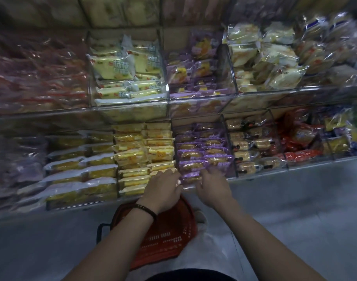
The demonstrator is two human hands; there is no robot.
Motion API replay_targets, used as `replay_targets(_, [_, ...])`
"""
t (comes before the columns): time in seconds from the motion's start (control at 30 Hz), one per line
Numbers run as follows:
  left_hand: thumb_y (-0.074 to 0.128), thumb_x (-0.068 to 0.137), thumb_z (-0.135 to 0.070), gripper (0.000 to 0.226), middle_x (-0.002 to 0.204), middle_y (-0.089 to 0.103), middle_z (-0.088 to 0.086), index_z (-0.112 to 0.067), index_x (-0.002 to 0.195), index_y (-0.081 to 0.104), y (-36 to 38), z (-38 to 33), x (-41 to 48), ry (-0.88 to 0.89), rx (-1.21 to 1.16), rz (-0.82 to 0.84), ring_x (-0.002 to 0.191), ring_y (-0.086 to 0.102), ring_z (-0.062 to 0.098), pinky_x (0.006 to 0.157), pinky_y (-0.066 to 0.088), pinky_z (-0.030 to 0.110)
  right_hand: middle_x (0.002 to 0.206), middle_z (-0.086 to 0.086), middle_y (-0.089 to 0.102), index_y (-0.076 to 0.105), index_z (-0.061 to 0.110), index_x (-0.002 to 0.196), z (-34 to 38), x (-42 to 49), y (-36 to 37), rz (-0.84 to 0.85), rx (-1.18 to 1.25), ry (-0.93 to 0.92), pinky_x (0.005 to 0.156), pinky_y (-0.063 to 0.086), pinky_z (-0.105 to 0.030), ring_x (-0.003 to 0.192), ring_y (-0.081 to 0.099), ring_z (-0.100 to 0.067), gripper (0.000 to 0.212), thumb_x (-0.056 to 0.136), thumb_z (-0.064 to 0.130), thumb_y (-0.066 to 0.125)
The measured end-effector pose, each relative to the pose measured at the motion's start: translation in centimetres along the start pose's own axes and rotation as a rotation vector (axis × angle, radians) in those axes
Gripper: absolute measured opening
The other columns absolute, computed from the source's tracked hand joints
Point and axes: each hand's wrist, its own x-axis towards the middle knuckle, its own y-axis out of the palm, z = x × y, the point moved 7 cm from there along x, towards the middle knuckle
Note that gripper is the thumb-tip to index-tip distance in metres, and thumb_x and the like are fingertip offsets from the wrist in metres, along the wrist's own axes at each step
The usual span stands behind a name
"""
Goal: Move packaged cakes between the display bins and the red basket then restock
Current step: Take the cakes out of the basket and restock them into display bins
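Clear plastic display bins run in two tiers across the frame, above a pale grey floor that fills the lower part. Just below the middle of the frame, the left hand and the right hand meet at the front lip of the purple-wrapped bin; the fingers of both curl onto the nearest purple cake packet, which lies at the front of the bin between them, though blur hides whether either hand is truly clamped on it or only touching. That packet lies flat with its long axis running left to right across the picture, as do the rows of purple packets stacked behind it. Left of these sit the yellow packets, also laid crosswise. Directly beneath the left wrist, low in the centre of the frame, stands the red basket on the floor; its contents cannot be made out. Judging from the pose, the step in hand is either lifting this front packet out or settling it into place. If lifting, the next move calls for a firm pinch at both ends and a short carry downward to the basket.
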Motion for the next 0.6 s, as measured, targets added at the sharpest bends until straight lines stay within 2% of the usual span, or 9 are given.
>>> replay_targets(0.13, [0.051,0.101,-0.047,0.029,0.120,0.063,-0.009,-0.034,0.125,0.062,-1.3,5.1,-5.8,0.059,-0.049,-0.015,0.111,0.060,0.021,0.090,0.052,0.040,0.113,-0.018,0.067,0.065,0.008,0.116,6.3,-4.2,0.2,-0.073,0.053,0.031,0.088,0.054,-0.046,0.109,0.062,-0.040,0.037,0.095,0.036,0.052])
replay_targets(0.3, [0.052,0.096,-0.050,0.030,0.117,0.065,-0.008,-0.036,0.121,0.062,-1.2,10.5,-11.9,0.045,-0.051,0.083,0.109,0.062,0.020,0.088,0.056,0.043,0.112,-0.016,0.069,0.065,0.012,0.116,13.8,-8.8,2.8,-0.023,0.144,-0.004,0.084,0.054,-0.043,0.105,0.065,-0.039,0.032,0.095,0.036,0.057])
replay_targets(0.43, [0.054,0.094,-0.053,0.028,0.114,0.065,-0.013,-0.038,0.117,0.062,-0.6,14.7,-15.1,-0.063,-0.086,0.137,0.106,0.064,0.015,0.087,0.056,0.037,0.122,-0.014,0.066,0.061,0.016,0.121,17.3,-10.3,5.0,0.078,0.128,-0.058,0.093,0.053,-0.044,0.115,0.061,-0.036,0.035,0.098,0.041,0.055])
replay_targets(0.6, [0.057,0.101,-0.042,0.029,0.125,0.064,-0.004,-0.028,0.125,0.064,0.8,19.2,-19.0,-0.246,-0.130,0.184,0.112,0.061,0.017,0.094,0.051,0.032,0.122,-0.011,0.062,0.059,0.016,0.122,19.0,-10.0,8.2,0.129,0.143,-0.146,0.095,0.052,-0.045,0.115,0.060,-0.035,0.036,0.096,0.040,0.057])
